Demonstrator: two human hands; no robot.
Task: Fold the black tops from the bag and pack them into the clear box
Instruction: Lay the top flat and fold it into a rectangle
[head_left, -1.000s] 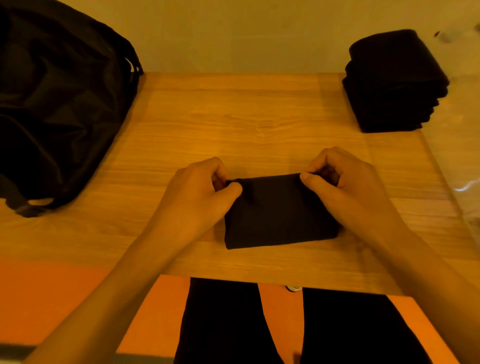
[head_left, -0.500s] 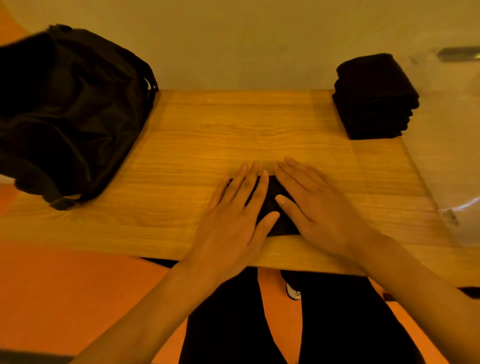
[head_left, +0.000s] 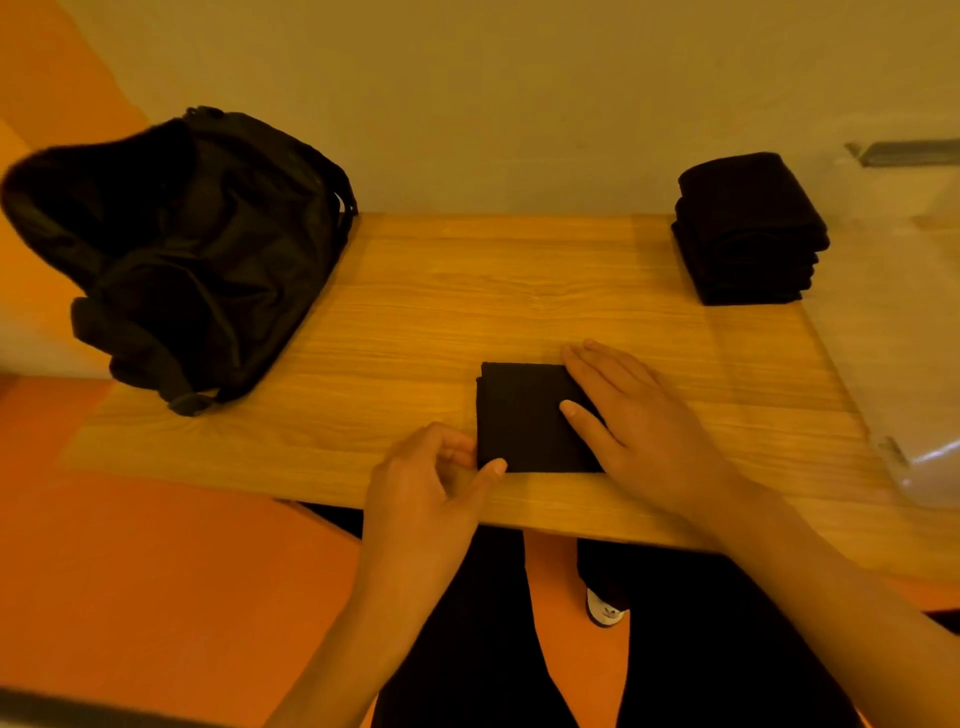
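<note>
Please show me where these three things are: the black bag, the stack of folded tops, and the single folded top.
black bag (head_left: 197, 249): head view, middle of its side panel.
stack of folded tops (head_left: 748, 234): head view, front of the pile.
single folded top (head_left: 519, 415): head view, bare upper face.

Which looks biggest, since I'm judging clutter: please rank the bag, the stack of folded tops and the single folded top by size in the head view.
1. bag
2. stack of folded tops
3. single folded top, though unsure: it lies nearer, and the right hand covers part.
</note>
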